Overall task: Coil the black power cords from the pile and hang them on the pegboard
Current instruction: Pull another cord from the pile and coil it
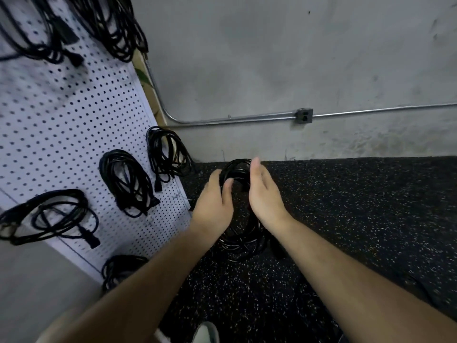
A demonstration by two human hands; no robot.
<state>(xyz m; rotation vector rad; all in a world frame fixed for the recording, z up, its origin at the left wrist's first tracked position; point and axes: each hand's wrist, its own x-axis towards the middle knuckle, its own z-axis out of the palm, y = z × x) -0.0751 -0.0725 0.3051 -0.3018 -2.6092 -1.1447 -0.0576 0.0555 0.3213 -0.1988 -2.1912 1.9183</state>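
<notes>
Black power cord coil (241, 219): glossy multi-loop bundle, held upright between both hands above speckled rubber floor (358, 206). Left hand (214, 201) grips its upper loops; right hand (265, 194) open-palmed against its side. White pegboard (61, 115) left carries hung coils; concrete wall (272, 58) behind

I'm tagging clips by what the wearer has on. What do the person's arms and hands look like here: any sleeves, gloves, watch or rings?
Both forearms are bare as far as the frame's lower edge, with no sleeve in view. The left hand and the right hand wear no gloves. No watch, wristband or ring shows on either, though the fingers are partly hidden and the picture is slightly blurred.
</notes>
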